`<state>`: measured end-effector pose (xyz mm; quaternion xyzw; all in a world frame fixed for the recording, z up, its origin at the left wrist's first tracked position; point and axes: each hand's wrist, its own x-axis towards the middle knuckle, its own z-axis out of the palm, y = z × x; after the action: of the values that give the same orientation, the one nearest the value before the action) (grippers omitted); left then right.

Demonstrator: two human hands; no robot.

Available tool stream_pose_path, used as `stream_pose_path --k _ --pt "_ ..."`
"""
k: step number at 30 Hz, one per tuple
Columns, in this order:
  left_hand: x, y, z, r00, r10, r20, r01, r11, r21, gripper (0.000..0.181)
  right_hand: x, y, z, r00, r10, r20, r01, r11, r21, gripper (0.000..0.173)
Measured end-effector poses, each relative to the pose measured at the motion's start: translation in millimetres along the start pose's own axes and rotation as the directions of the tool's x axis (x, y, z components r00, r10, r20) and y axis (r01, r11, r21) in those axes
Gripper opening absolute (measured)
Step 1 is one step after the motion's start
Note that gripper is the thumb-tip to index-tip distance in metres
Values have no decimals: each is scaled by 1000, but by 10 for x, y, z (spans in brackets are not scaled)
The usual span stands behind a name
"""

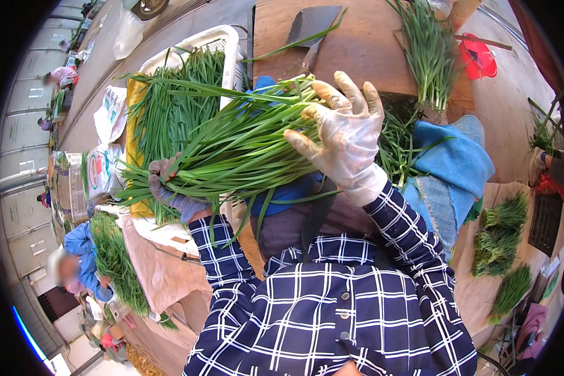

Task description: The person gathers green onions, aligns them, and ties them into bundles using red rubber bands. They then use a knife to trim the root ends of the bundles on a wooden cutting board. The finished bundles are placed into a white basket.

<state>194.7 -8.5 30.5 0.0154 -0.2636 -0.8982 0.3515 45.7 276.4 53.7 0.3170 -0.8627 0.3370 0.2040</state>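
Note:
A loose bunch of long green leafy stalks, likely garlic chives (244, 145), lies across in front of me above my lap. My left hand (169, 183), in a dirty grey glove, is closed around its leafy end. At the pale stem end is my right hand (345, 127), in a thin whitish glove with stained fingertips; its fingers are spread, close to the stems. Whether the thumb or fingers touch some stems, I cannot tell. Behind the bunch, a white plastic crate (232, 47) with a yellow lining holds many more stalks.
Ahead, a wooden board (376, 51) bears a flat metal blade (312, 26) and another bunch (430, 61). A red basin (479, 56) stands beyond its right edge. Blue cloth (451, 150) lies at my right, with tied bundles (500, 235) farther off. A person in blue (82, 254) is at far left.

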Motion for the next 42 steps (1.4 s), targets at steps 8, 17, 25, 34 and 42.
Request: stream_pose_path --k 8,17,25,34,42 --pt "-53 -29 80 997 57 49 -55 998 -36 21 -108 16 -42 999 26 -43 -24 999 44 8" --pt "-15 11 -45 976 37 216 -34 999 -16 30 -432 841 -288 979 165 -116 -193 931 -309 22" --pt "7 -21 -9 941 44 335 -45 999 -5 19 -85 230 31 998 50 47 -61 965 256 18" --pt "-34 26 -118 917 48 397 -37 999 -36 18 -236 973 -278 980 197 43 -184 962 -203 32" --pt "89 61 98 870 -22 493 36 999 -18 18 509 237 -166 947 -272 169 263 962 74 60"
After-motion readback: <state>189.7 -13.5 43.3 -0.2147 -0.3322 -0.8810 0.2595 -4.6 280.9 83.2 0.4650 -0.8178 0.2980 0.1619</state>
